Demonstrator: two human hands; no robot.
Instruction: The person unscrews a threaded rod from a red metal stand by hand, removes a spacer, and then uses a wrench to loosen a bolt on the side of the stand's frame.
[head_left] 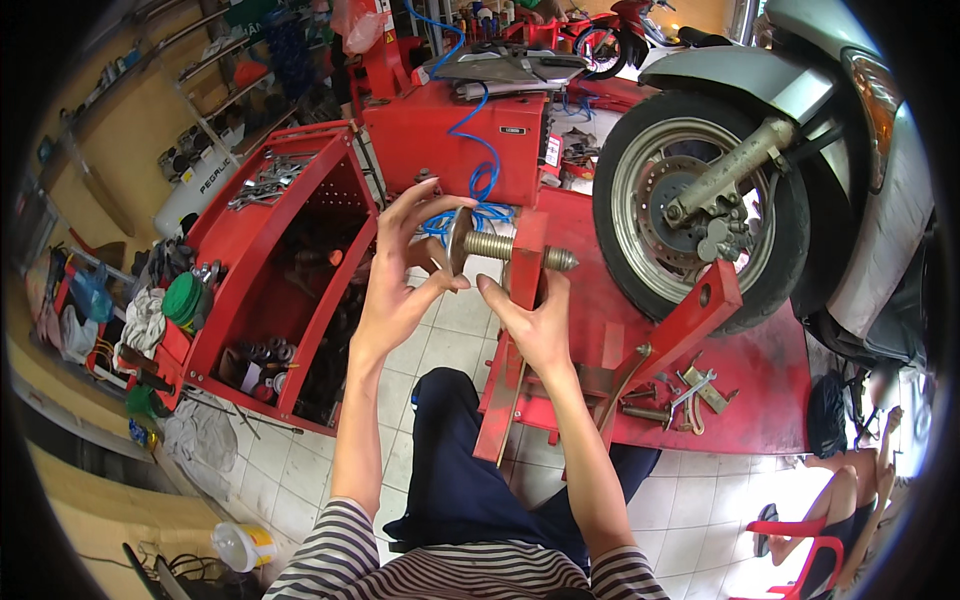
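A thick threaded clamp screw (490,246) runs sideways through a red steel upright (528,245), its pointed end on the right. On its left end is a round metal disc (459,240). My left hand (392,285) curves round that disc, fingertips at its upper rim and thumb at its lower edge. Just below the screw, my right hand (535,325) wraps round the red upright, thumb on the near side and fingers partly hidden behind it. Right of the upright stands a scooter's front wheel (640,215) on a red lift platform (750,400).
Wrenches and loose metal parts (690,397) lie on the platform near a slanted red arm (690,310). A red tool cart (250,340) stands at left, with wrenches on top. A blue air hose (485,150) hangs ahead. A person (850,505) sits at lower right.
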